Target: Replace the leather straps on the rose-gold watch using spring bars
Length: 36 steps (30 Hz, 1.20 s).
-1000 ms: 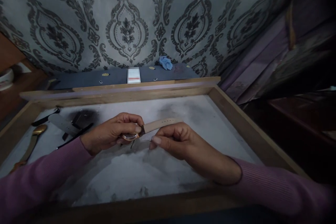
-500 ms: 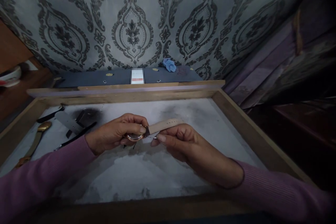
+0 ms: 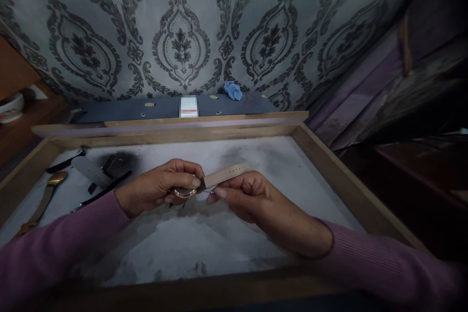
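Note:
Gripped by its round, rose-gold-rimmed case, a wristwatch point(image 3: 185, 191) is in my left hand point(image 3: 161, 186), with the thumb lying over the edge of the case beside the strap. Its pale beige strap point(image 3: 224, 174), pierced with a row of small holes, stretches to the right above the fingers of my right hand point(image 3: 252, 195). Between that hand's thumb and forefinger a thin metal tool point(image 3: 209, 192) is pinched, its tip close to where strap and case meet. Most of the tool is hidden by the fingers.
A wooden-framed tray point(image 3: 321, 168) with a stained white base surrounds the work. On its left side lie a gold watch point(image 3: 56, 179), a grey strap point(image 3: 87, 171) and dark straps point(image 3: 106, 190). Behind the frame, a blue cloth flower point(image 3: 233, 90) rests on a dark ledge.
The whole view has shifted slightly, so everything appears a little further left. Both hands keep the same grip on the watch and the tool.

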Each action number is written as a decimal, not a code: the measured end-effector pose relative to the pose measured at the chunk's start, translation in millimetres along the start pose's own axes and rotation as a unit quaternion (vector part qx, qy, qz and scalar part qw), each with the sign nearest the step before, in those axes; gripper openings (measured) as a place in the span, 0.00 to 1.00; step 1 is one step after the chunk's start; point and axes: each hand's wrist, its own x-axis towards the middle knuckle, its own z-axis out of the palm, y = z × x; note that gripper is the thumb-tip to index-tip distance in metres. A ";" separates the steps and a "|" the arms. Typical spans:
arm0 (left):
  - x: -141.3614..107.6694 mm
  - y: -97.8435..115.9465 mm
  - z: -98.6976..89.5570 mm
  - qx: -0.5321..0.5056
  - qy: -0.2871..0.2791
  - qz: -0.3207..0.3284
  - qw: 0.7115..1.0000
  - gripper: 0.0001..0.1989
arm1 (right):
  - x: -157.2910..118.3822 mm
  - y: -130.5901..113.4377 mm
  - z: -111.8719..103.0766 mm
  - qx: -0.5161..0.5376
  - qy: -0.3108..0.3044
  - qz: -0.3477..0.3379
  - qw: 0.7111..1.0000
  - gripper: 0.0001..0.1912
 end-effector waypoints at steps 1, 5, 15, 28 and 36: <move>0.0 0.0 0.1 0.001 0.002 0.000 1.000 0.06 | 0.2 -0.2 -0.1 -0.001 0.001 -0.002 1.000 0.13; 0.3 0.3 0.7 0.000 0.011 -0.001 1.000 0.06 | 0.8 -1.0 -0.3 0.001 0.003 -0.009 1.000 0.13; 1.4 -0.3 1.3 -0.003 0.024 -0.002 1.000 0.07 | 1.3 -1.1 0.0 0.009 -0.003 -0.011 1.000 0.15; 1.9 -2.5 -2.6 -0.024 0.010 0.000 1.000 0.06 | 2.4 4.6 -2.5 0.048 -0.023 0.008 0.999 0.14; 0.4 3.0 -1.2 0.068 0.014 0.012 0.998 0.07 | 1.4 6.0 -2.4 0.044 -0.016 0.003 0.999 0.15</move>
